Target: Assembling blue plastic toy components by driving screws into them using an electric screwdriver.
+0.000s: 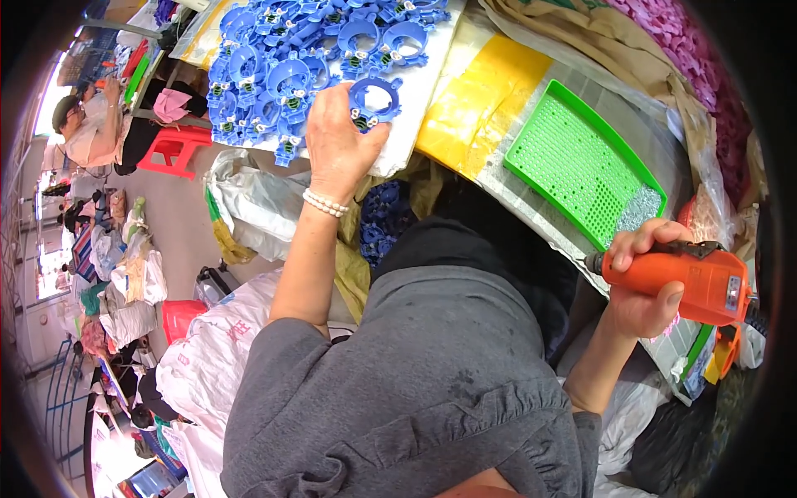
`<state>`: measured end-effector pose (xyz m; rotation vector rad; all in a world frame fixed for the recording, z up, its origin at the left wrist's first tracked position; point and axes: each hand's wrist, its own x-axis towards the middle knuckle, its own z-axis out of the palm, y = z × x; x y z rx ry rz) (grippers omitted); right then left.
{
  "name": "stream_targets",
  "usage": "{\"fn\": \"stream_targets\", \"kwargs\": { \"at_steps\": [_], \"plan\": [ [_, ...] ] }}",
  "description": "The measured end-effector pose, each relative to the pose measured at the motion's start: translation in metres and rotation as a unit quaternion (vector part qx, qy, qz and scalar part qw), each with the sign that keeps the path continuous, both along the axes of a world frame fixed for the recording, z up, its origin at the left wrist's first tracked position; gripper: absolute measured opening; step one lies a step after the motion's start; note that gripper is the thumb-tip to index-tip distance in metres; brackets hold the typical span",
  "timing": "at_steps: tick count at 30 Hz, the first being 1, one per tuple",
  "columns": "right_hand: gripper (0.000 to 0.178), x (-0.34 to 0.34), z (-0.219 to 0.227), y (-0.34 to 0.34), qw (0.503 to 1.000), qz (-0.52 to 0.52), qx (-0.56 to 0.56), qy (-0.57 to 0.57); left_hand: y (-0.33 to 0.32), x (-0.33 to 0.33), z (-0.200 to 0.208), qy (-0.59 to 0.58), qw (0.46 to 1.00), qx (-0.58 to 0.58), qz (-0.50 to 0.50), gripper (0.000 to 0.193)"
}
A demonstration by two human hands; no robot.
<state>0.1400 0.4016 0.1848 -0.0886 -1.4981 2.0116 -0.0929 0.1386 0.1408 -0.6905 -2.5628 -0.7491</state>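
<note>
My left hand (pixel 342 139), with a beaded bracelet at the wrist, reaches to the white work surface. Its thumb and fingers close around the near edge of a blue ring-shaped plastic part (pixel 397 101), which has small ear-like bumps. Beyond and to the left lies a heap of similar blue plastic parts (pixel 290 50). On the right, my right hand (pixel 643 278) is wrapped around an orange electric screwdriver (pixel 693 278), its dark tip pointing left. Just beyond that hand, a green perforated tray (pixel 573 158) holds small shiny metal pieces, probably screws (pixel 641 207), in its near right corner.
Yellow tape (pixel 481 104) covers part of the bench beside the white surface. Pink parts (pixel 677 41) are piled at the far right. White sacks (pixel 261 203) and a red stool (pixel 174 149) stand to the left. Another person (pixel 91 129) sits at the far left.
</note>
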Motion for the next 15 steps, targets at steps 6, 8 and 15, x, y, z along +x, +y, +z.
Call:
{"fn": "stream_targets", "kwargs": {
  "at_steps": [6,8,15],
  "plan": [
    [0.063,0.0,-0.001,0.003,1.0,-0.006,-0.002,-0.013,-0.004,0.003,-0.002,-0.058,0.998,-0.008,0.001,0.053],
    [0.064,0.0,0.002,0.009,1.0,-0.005,-0.006,-0.015,-0.003,0.004,0.0,-0.067,0.998,-0.017,0.007,0.053],
    [0.042,-0.014,0.003,0.03,0.993,-0.081,0.051,0.063,0.005,0.005,-0.006,-0.093,0.985,0.132,-0.06,0.054]
  ]
}}
